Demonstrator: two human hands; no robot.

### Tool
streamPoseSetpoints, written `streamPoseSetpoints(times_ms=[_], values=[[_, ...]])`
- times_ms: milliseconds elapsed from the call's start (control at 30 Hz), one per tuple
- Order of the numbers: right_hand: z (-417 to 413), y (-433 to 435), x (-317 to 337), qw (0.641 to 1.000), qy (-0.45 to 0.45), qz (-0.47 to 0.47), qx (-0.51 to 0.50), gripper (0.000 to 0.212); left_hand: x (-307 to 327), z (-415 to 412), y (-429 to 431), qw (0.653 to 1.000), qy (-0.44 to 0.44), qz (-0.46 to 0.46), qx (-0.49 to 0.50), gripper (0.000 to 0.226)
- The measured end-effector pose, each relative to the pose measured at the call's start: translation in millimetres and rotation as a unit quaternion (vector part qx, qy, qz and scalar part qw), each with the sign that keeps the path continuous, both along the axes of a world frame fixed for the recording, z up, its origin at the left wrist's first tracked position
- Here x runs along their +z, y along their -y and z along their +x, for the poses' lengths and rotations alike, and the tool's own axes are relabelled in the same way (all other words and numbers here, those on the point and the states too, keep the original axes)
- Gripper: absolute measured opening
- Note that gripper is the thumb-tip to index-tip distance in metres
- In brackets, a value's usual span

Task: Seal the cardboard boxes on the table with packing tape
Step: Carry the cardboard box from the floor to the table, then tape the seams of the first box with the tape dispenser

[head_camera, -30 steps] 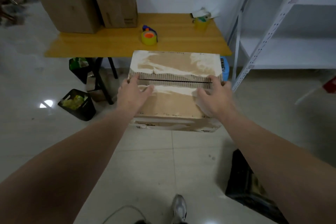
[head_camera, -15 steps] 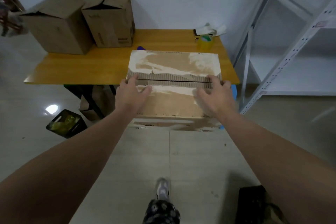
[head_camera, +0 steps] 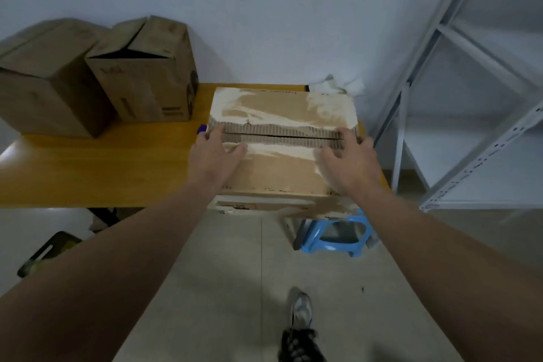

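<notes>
A worn cardboard box (head_camera: 282, 176) with torn, whitish top flaps and a dark centre seam is held between my hands over the right end of the yellow wooden table (head_camera: 102, 167). Its near edge hangs past the table front. My left hand (head_camera: 214, 156) grips the box's left end with the thumb on top. At the right end, my right hand (head_camera: 349, 161) holds it the same way. Two more brown boxes (head_camera: 50, 91) (head_camera: 147, 79) stand at the table's back left, one with its flaps ajar. A blue bit of the tape dispenser (head_camera: 202, 128) peeks out left of the held box.
A blue plastic stool (head_camera: 335, 238) stands on the floor under the box's near right corner. Grey metal shelving (head_camera: 470, 126) fills the right side. White crumpled paper (head_camera: 338, 85) lies at the table's back right. A black bin (head_camera: 47, 250) sits on the floor at left. My shoe (head_camera: 299, 308) is below.
I have stepped closer and carried the box forward, from above the floor to over the table's right end. The tape roll is now hidden behind the box.
</notes>
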State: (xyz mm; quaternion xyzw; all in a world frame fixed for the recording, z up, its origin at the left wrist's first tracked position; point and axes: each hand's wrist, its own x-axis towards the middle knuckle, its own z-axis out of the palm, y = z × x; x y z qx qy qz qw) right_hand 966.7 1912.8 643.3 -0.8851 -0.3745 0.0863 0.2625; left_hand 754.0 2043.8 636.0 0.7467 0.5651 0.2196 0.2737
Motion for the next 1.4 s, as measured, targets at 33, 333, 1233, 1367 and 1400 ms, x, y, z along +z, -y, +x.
streamPoseSetpoints(times_ms=[33, 333, 1233, 1367, 1400], values=[[13, -11, -1, 1.0, -0.002, -0.001, -0.003, 0.056, 2, 14, -11, 1.0, -0.002, 0.005, -0.002, 0.07], [110, -105, -23, 1.0, 0.002, -0.011, 0.026, 0.06, -13, 106, -105, 1.0, -0.003, -0.011, -0.002, 0.071], [19, -280, -89, 0.95, 0.208, -0.139, 0.185, 0.057, -82, 46, -242, 0.993, -0.076, -0.091, -0.027, 0.064], [-43, -316, -80, 0.927, 0.168, -0.066, 0.327, 0.051, -87, 18, -259, 0.996, -0.028, -0.089, -0.011, 0.058], [-53, -323, -78, 0.924, 0.164, -0.055, 0.341, 0.05, -91, 5, -266, 0.996, -0.025, -0.09, 0.009, 0.057]])
